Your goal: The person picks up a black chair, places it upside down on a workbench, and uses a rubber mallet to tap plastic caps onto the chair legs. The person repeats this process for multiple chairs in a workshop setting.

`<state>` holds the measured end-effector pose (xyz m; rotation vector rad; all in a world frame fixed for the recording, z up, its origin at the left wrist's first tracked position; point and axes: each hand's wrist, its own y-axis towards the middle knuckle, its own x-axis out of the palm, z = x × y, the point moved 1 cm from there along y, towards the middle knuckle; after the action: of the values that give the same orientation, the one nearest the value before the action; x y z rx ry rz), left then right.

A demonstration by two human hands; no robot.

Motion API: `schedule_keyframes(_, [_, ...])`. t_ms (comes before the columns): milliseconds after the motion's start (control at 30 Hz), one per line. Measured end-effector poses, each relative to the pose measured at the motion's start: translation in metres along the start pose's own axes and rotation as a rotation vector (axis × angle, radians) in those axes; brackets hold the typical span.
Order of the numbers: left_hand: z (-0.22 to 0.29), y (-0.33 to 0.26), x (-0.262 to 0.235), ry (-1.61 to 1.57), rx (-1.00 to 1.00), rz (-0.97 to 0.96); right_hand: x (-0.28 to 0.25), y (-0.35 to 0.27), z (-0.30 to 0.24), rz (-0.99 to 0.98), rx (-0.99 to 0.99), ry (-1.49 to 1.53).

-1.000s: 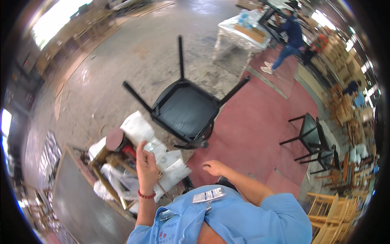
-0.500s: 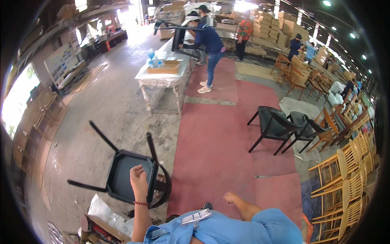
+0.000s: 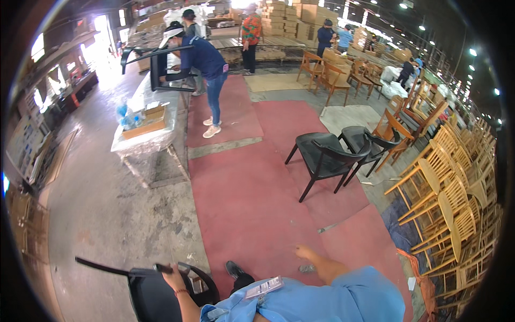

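one black chair, matte and moulded with thin straight legs, lies tipped at my lower left on the grey concrete floor. my left hand is closed around its curved rim. my right hand hangs over the red carpet, touching nothing; i cannot tell how far its fingers are spread. two more black chairs stand upright on the carpet, side by side. many slatted pale wooden chairs crowd the right edge. one bench, wrapped in clear plastic, carries one shallow wooden box; a person in blue bends beside it, holding another black chair.
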<state>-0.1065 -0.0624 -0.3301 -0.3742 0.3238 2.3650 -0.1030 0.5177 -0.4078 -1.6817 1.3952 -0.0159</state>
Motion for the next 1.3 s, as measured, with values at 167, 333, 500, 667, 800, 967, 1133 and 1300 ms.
schedule_keyframes(167, [0.008,0.010,0.001,-0.312,-0.210,-0.077,-0.019,0.028,0.070,-0.144,0.246,-0.139])
schedule_keyframes(333, [0.058,0.070,-0.056,-0.161,-0.143,0.112,-0.018,0.115,0.028,-0.477,0.163,-0.405])
schedule_keyframes(500, [0.157,0.104,-0.136,-0.627,-0.069,0.381,0.008,0.176,-0.176,-0.263,-0.160,-0.390])
schedule_keyframes(667, [0.290,0.083,-0.150,-0.831,0.344,0.316,0.048,0.242,-0.388,-0.513,-0.219,0.140])
schedule_keyframes(800, [0.368,0.091,-0.125,-1.005,0.447,0.278,0.025,0.273,-0.502,-1.181,-0.037,0.673])
schedule_keyframes(967, [0.378,0.142,-0.055,-1.049,0.320,0.556,-0.112,0.256,-0.545,-1.744,-0.056,1.121])
schedule_keyframes(1133, [0.310,0.180,0.022,-1.191,0.085,0.811,-0.223,0.246,-0.556,-1.592,-0.095,1.206])
schedule_keyframes(1300, [0.244,0.224,0.110,-1.022,-0.106,0.839,-0.316,0.225,-0.580,-1.560,-0.276,1.263])
